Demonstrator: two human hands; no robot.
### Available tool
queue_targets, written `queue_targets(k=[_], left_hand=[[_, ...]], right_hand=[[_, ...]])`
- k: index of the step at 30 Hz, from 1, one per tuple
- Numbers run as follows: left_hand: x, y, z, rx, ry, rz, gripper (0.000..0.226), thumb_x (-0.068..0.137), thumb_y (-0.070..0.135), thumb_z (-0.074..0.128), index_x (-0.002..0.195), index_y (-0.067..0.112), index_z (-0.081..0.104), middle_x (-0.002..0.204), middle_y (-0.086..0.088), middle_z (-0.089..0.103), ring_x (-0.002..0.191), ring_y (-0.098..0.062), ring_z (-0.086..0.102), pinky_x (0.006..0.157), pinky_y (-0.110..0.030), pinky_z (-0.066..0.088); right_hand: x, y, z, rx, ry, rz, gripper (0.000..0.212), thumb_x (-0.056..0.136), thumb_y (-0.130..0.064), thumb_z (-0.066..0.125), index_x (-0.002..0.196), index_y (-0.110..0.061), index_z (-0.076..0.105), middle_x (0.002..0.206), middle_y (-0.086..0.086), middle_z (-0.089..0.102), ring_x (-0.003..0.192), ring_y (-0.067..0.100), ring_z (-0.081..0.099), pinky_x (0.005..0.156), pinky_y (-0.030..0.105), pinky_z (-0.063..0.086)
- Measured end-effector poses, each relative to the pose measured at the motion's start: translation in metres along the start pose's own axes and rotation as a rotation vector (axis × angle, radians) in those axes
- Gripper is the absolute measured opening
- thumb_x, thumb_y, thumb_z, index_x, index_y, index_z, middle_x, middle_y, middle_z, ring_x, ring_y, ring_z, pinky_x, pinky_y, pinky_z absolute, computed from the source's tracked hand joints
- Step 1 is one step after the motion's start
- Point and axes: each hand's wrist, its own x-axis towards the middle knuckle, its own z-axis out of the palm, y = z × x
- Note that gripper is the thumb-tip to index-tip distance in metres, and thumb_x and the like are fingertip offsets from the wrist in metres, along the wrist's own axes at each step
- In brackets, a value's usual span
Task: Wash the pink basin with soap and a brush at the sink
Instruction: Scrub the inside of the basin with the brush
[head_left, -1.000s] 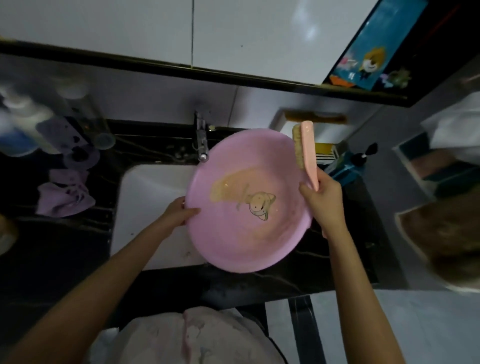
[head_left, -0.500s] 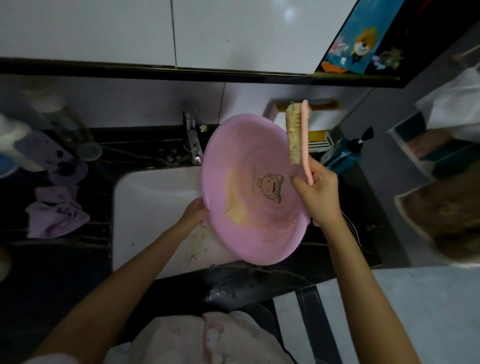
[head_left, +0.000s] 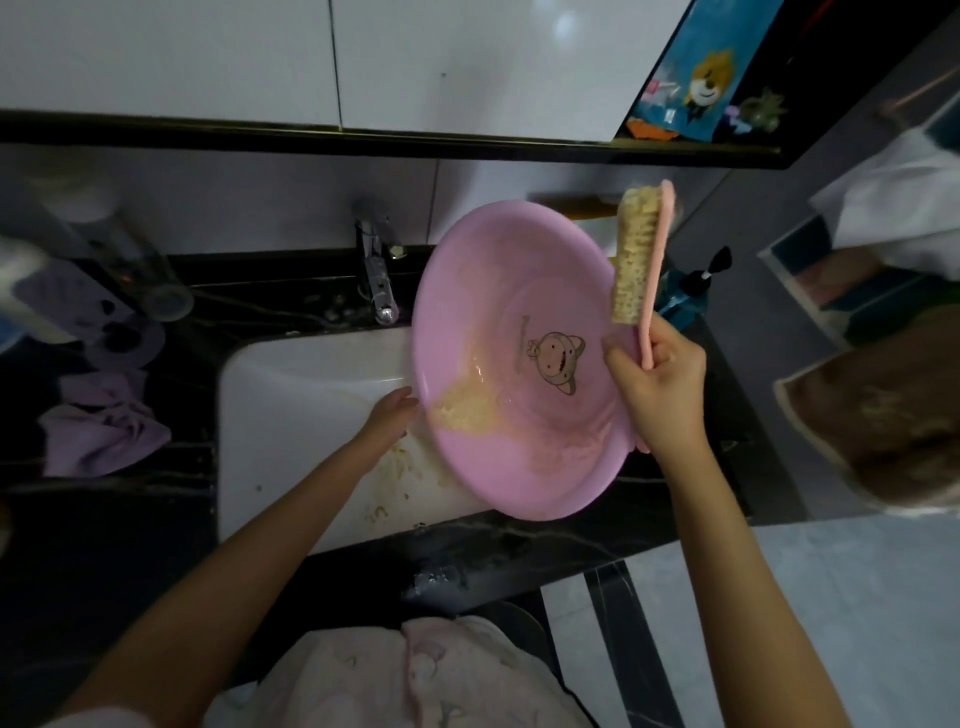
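Here, two hands hold one pink basin and one brush.

My feed is dim overall. The brightest area is up top: the white wall panels carry two soft glare spots, and the sink glows pale. The black desk loses all detail at its left edge. Bottles there smear into blur; the pink basin and brush read sharper. Lines bow toward the corners.
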Motion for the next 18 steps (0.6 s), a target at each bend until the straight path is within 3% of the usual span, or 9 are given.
queue_targets(k=[2, 4, 6, 8, 10, 13, 16, 18], left_hand=[[-0.006, 0.003, 0.000, -0.013, -0.023, 0.013, 0.074, 0.080, 0.035, 0.061, 0.145, 0.014, 0.032, 0.135, -0.006, 0.051, 0.115, -0.019, 0.050, 0.090, -0.028, 0.040], [-0.015, 0.006, 0.001, 0.048, -0.024, 0.089, 0.076, 0.081, 0.033, 0.062, 0.145, 0.010, 0.029, 0.125, -0.002, 0.053, 0.105, -0.015, 0.052, 0.087, -0.025, 0.041], [-0.029, 0.006, 0.000, 0.218, 0.015, 0.220, 0.075, 0.079, 0.041, 0.061, 0.143, 0.013, 0.034, 0.121, 0.002, 0.047, 0.101, -0.015, 0.051, 0.087, -0.025, 0.042], [-0.045, 0.003, 0.000, 0.338, -0.020, 0.373, 0.052, 0.080, 0.042, 0.055, 0.128, 0.022, 0.050, 0.127, -0.001, 0.047, 0.112, -0.019, 0.051, 0.097, -0.031, 0.042], [-0.075, 0.000, 0.005, 0.373, -0.126, 0.543, 0.026, 0.085, 0.035, 0.049, 0.107, 0.027, 0.059, 0.119, 0.004, 0.055, 0.114, -0.014, 0.052, 0.100, -0.028, 0.040], [-0.130, 0.004, 0.022, 0.406, -0.278, 0.722, 0.029, 0.088, 0.041, 0.049, 0.109, 0.024, 0.059, 0.112, 0.013, 0.059, 0.108, -0.001, 0.054, 0.094, -0.013, 0.039], [-0.151, 0.008, 0.040, 0.462, -0.170, 0.836, 0.043, 0.084, 0.044, 0.056, 0.119, 0.018, 0.055, 0.112, 0.014, 0.057, 0.103, 0.003, 0.052, 0.086, -0.008, 0.039], [-0.152, 0.011, 0.048, 0.432, -0.055, 0.851, 0.036, 0.087, 0.034, 0.058, 0.118, 0.016, 0.055, 0.108, 0.013, 0.056, 0.097, 0.003, 0.052, 0.081, -0.007, 0.039]], right_hand=[[-0.002, 0.001, 0.002, 0.019, 0.028, 0.042, 0.027, 0.085, 0.007, 0.056, 0.085, -0.019, 0.059, 0.059, -0.018, 0.056, 0.048, -0.001, 0.047, 0.051, 0.009, 0.040], [-0.005, 0.002, 0.004, 0.023, 0.082, 0.076, 0.033, 0.085, 0.007, 0.056, 0.079, -0.026, 0.056, 0.056, -0.018, 0.054, 0.047, -0.002, 0.046, 0.050, 0.007, 0.039], [-0.009, 0.004, 0.007, 0.021, 0.133, 0.090, 0.026, 0.086, 0.005, 0.056, 0.080, -0.021, 0.058, 0.055, -0.019, 0.054, 0.047, -0.002, 0.047, 0.050, 0.008, 0.039], [-0.013, 0.005, 0.011, 0.024, 0.175, 0.102, 0.012, 0.087, 0.002, 0.057, 0.093, -0.005, 0.063, 0.060, -0.016, 0.056, 0.052, -0.002, 0.050, 0.053, 0.009, 0.043], [-0.016, 0.005, 0.017, 0.013, 0.219, 0.121, 0.024, 0.088, -0.001, 0.056, 0.112, 0.001, 0.061, 0.074, -0.008, 0.060, 0.059, -0.002, 0.055, 0.057, 0.011, 0.046], [-0.019, 0.000, 0.031, -0.015, 0.251, 0.138, 0.039, 0.089, -0.007, 0.055, 0.129, -0.006, 0.053, 0.088, 0.002, 0.063, 0.064, 0.000, 0.059, 0.058, 0.014, 0.047], [-0.021, -0.005, 0.044, -0.043, 0.286, 0.152, 0.043, 0.089, -0.010, 0.054, 0.132, -0.009, 0.050, 0.090, 0.003, 0.064, 0.064, 0.003, 0.059, 0.057, 0.020, 0.049], [-0.025, -0.011, 0.052, -0.070, 0.284, 0.162, 0.049, 0.089, -0.012, 0.054, 0.137, -0.012, 0.045, 0.101, 0.007, 0.066, 0.076, 0.013, 0.065, 0.063, 0.025, 0.055]])
